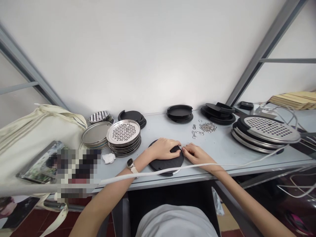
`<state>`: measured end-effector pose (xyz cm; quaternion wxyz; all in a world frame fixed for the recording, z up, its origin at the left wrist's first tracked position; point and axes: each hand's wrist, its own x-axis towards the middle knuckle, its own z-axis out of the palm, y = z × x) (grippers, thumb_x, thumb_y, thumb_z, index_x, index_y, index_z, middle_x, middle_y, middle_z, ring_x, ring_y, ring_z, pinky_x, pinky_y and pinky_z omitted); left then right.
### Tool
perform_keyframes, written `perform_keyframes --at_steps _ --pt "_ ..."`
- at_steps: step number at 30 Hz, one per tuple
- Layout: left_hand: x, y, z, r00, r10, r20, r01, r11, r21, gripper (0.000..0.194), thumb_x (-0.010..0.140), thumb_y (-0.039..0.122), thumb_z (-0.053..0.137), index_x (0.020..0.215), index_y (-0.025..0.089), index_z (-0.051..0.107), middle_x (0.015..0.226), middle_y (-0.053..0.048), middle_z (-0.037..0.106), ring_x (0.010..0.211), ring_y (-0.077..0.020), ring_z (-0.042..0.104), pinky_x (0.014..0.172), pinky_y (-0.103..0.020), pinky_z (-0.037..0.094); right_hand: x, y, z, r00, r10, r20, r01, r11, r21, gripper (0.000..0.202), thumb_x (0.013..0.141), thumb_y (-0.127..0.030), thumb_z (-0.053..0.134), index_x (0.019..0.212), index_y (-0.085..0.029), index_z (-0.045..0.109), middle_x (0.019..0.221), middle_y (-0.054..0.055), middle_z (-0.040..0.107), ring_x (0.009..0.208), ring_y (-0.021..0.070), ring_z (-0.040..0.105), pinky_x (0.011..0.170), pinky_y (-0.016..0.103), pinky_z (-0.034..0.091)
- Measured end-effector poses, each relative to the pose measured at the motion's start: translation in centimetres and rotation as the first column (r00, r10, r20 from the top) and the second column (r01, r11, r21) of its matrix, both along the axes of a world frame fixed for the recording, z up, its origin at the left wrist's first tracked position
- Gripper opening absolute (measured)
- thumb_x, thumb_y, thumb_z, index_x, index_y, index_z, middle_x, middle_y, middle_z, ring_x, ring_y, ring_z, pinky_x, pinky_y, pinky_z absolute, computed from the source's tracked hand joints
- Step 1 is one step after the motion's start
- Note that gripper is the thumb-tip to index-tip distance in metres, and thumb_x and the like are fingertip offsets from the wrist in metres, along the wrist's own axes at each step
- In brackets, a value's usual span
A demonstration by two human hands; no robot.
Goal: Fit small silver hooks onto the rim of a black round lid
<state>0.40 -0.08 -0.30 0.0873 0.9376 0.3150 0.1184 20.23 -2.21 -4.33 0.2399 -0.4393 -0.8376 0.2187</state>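
Observation:
A black round disc [164,166] lies at the front of the table, with a bright metal rim showing at its lower right. My left hand [166,148] rests on top and grips it, thumb and fingers meeting near its right edge. Close beside that edge, my right hand [195,154] pinches a small shiny metal piece [180,147], mostly hidden by the fingertips of both hands. Behind my right hand lies a pile of small metal wire clips [208,127], with a few loose clips [194,134] to its left.
Stacked grater discs [124,131] and plain metal discs [96,134] stand left, near crumpled white tissue [108,158]. Black round parts [179,113] line the back. More perforated discs [269,131] are stacked right. A white cable [158,171] crosses in front, above my forearms.

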Motion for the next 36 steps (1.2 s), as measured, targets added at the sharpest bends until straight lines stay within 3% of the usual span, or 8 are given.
perform_keyframes --at_steps 6,13,36 --pt "0.01 -0.16 0.23 1.000 0.018 -0.011 -0.018 0.999 0.033 0.042 0.088 0.037 0.044 0.127 0.022 0.040 0.086 -0.002 0.068 0.074 -0.0198 0.064 0.064 -0.027 0.043 -0.03 -0.02 0.01 1.000 0.001 -0.008 -0.001 1.000 -0.002 0.037 0.092 -0.031 0.035 0.057 -0.019 0.039 0.054 -0.002 0.044 0.059 0.0140 0.045 0.066 0.028 0.037" --pt "0.07 -0.08 0.27 0.999 0.010 -0.050 -0.008 0.999 0.054 0.023 0.089 0.038 0.041 0.101 0.021 0.052 0.084 -0.002 0.066 0.071 -0.0176 0.062 0.060 -0.026 0.039 -0.13 -0.12 0.14 1.000 -0.002 -0.011 0.002 1.000 -0.006 0.037 0.092 -0.031 0.035 0.056 -0.019 0.038 0.054 -0.002 0.042 0.059 0.0141 0.045 0.065 0.028 0.036" --pt "-0.05 0.01 0.14 1.000 -0.004 -0.028 0.005 0.999 0.038 0.023 0.089 0.039 0.041 0.099 0.020 0.050 0.084 -0.002 0.066 0.069 -0.0173 0.061 0.059 -0.026 0.037 -0.15 -0.16 0.23 1.000 -0.001 0.008 0.001 1.000 0.000 0.036 0.092 -0.029 0.034 0.057 -0.019 0.036 0.054 -0.003 0.042 0.058 0.0135 0.043 0.067 0.028 0.036"
